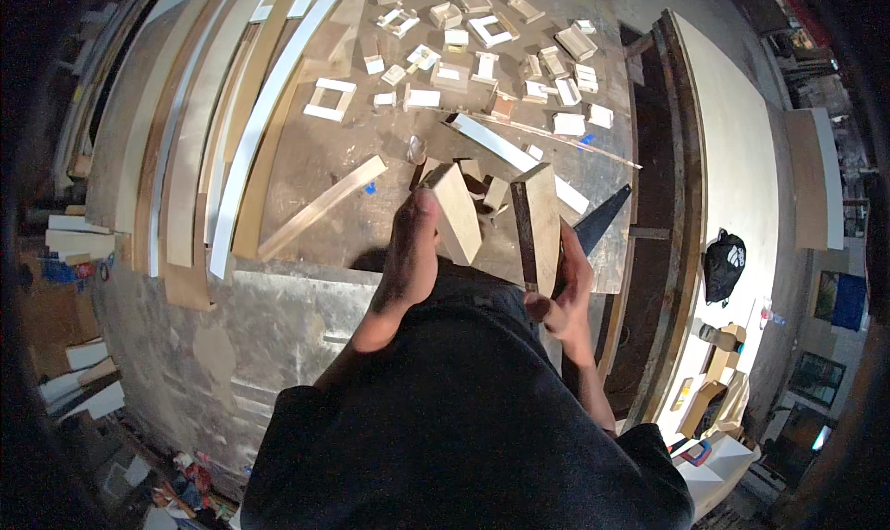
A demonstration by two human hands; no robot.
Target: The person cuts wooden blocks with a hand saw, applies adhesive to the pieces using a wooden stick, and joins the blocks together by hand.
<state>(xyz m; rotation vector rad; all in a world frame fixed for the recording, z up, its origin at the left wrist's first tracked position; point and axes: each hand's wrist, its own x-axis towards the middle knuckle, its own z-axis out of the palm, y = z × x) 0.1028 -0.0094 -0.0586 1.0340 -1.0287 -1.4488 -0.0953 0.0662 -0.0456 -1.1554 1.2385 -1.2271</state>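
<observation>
In front of my body, my left hand holds a short pale wood block by its left side, with its fingers mostly hidden behind it. My right hand grips a second wood piece, pale on its face and dark along one edge, from the right and below. The two pieces are apart, tilted upright above the near part of the worktable. Between and beyond them lie small wood offcuts. A dark saw blade lies just right of my right hand.
Long boards and strips lie along the table's left. Several small wooden frames and blocks are scattered at the far side. A loose stick and a white strip lie nearer. On the right, a pale panel carries a black pouch.
</observation>
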